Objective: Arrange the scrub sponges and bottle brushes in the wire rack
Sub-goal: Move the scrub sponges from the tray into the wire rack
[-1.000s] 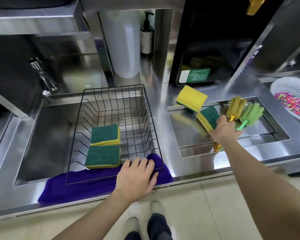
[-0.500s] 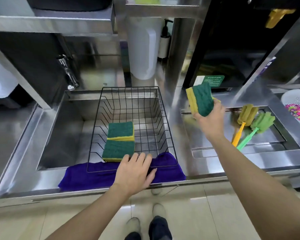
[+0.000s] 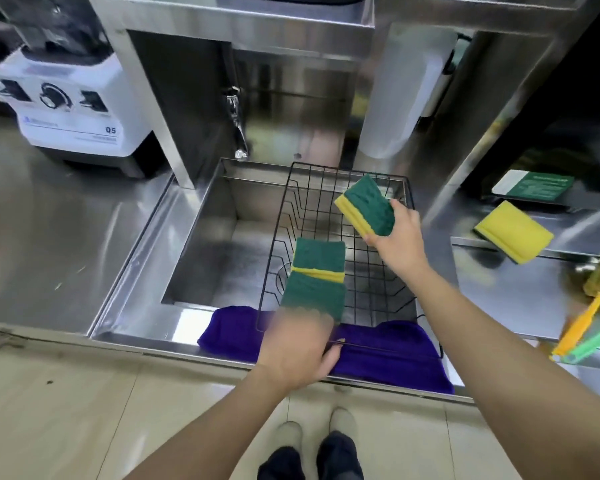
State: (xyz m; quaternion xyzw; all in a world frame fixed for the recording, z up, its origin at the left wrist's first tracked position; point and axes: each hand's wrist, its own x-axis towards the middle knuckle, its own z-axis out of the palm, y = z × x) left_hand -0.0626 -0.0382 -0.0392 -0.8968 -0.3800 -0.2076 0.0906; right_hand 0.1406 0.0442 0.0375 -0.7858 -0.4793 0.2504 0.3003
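Two sponges (image 3: 317, 278) already lie flat along the wire rack's (image 3: 409, 199) left side. My right hand (image 3: 397, 239) grips a third sponge (image 3: 368, 209) above the rack's far right corner; I'd lower it flat beside them. My left hand (image 3: 297, 351), blurred, rests open on the near rim.

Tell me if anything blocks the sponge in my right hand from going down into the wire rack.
Nothing visible does. The sponge in the right hand is above the wire rack, whose right side is bare; two sponges occupy the left.
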